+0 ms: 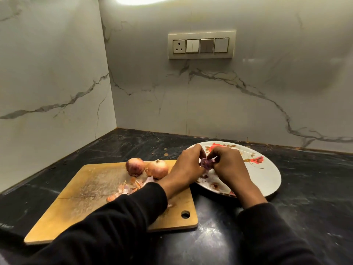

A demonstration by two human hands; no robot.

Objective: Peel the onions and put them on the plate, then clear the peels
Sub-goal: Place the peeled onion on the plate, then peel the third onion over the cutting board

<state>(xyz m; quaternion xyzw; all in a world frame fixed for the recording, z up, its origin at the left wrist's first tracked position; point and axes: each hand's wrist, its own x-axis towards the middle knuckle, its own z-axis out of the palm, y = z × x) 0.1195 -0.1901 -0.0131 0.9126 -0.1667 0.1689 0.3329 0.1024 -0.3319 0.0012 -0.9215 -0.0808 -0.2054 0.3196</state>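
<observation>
A purple, partly peeled onion (206, 163) is held between my left hand (188, 165) and my right hand (228, 165), just above the left part of the white flowered plate (267, 175). Both hands pinch it, fingertips at its top. Two onions with skin on, one reddish (134, 166) and one paler (158, 168), rest at the far edge of the wooden cutting board (82, 203). Loose peels (129, 188) lie on the board beside my left wrist, and a few peel scraps (214, 185) lie on the plate under my hands.
The board and plate sit on a dark stone counter (305, 217) in a corner of marble walls. A switch and socket panel (201, 44) is on the back wall. The board has a hanging hole (185, 214) at its near right corner.
</observation>
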